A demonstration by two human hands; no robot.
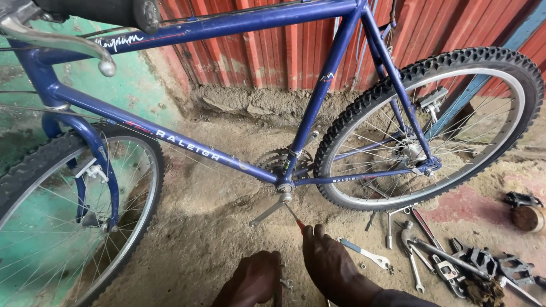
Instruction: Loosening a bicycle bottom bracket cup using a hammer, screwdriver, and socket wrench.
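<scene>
Right hand (pixel 330 264) is pinched shut around a thin red-handled screwdriver (pixel 294 219), tip up at 11 o'clock on the blue bike's bottom bracket (pixel 284 187). It looks light, stiff and slippery, so best held at the handle. Left hand (pixel 253 279) is curled around a small steel spanner (pixel 284 281).

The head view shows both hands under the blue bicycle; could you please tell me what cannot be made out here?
- Left hand: what it holds is hidden by its own fingers and cut off by the bottom edge.
- Right hand: its grip covers most of the red-handled tool.
- Tool tip at the crank: too small to tell the contact.
- Front wheel: cut off by the left edge.
- Loose tools: overlapping, kinds unclear.
</scene>
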